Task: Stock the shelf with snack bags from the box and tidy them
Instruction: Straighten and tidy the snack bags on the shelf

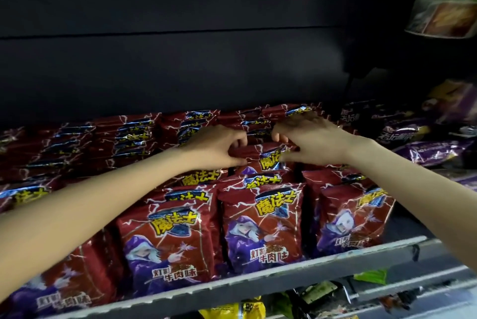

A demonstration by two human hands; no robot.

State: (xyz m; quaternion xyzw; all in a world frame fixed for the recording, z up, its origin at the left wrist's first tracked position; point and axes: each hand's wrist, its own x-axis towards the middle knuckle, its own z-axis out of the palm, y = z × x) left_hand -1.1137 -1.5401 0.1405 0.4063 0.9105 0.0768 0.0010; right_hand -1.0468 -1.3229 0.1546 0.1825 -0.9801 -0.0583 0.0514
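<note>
We see the shelf [296, 269] nearly full of red snack bags [165, 238], so mostly tidying remains, we judge; both our hands, left hand [219, 145] and right hand [309, 140], pinch one mid-row bag [268, 157].

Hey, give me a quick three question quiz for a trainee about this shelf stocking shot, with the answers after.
1. True or false: both hands hold the same red snack bag.
2. Which packs lie to the right of the red rows? A) purple bags B) yellow bags C) blue boxes
3. Fill in: the red bags in the front row stand behind the grey shelf ____.

Key
1. True: left hand and right hand pinch its top corners in the middle row.
2. A: purple bags.
3. Rail: shelf rail.
</note>
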